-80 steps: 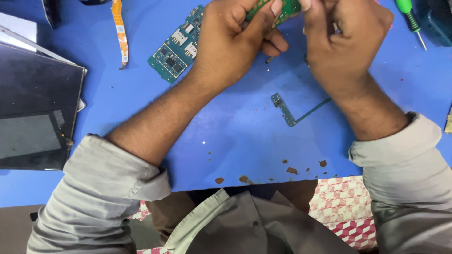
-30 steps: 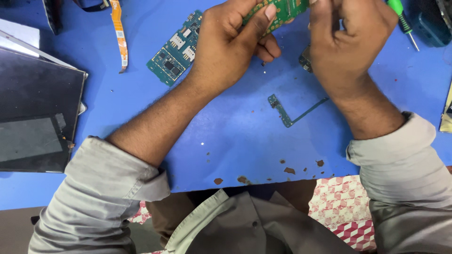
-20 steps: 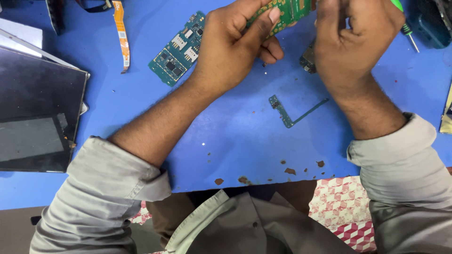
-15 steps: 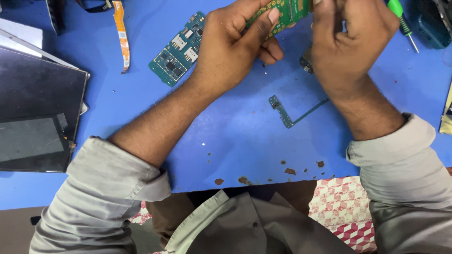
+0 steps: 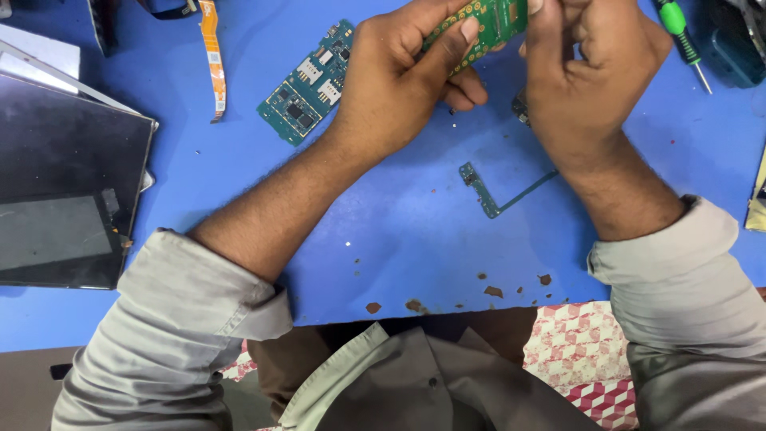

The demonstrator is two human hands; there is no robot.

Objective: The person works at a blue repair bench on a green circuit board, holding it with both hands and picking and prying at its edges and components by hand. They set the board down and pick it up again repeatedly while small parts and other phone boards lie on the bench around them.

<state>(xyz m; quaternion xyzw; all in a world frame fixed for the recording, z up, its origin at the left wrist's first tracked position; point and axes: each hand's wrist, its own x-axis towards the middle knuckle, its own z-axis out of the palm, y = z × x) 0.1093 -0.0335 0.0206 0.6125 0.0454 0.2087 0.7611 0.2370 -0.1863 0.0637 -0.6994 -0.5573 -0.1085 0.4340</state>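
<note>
A: Green and gold, that is what we hold up near the top edge: a small circuit board (image 5: pixel 487 22), lifted off the blue tabletop (image 5: pixel 399 239).

B: Yes. Our left hand (image 5: pixel 399 76) is clamped on its left end, the thumb laid along the gold-dotted edge and the fingers curled beneath.

A: And our right hand (image 5: pixel 590 60) meets the board's right end, fingers bunched together. Whether they pinch the board itself or some small part on it, we cannot tell; the grip is hidden behind the knuckles.

B: Just under that hand, a small dark part (image 5: pixel 520 106) peeks out on the tabletop.

A: A second board (image 5: pixel 307 84), teal with silver slots, lies flat just left of our left wrist.

B: An orange ribbon cable (image 5: pixel 212 56) lies further left, well apart from it.

A: Below our hands, between the forearms, sits a thin green flex strip (image 5: pixel 495 191), bent in an angle.

B: A dark screen panel (image 5: pixel 68 195) rests at the far left.

A: A green-handled screwdriver (image 5: pixel 682 36) lies to the right, tip pointing down and right, near a dark blue case (image 5: pixel 730 48).

B: Brown flecks (image 5: pixel 415 305) dot the near edge of the tabletop.
</note>
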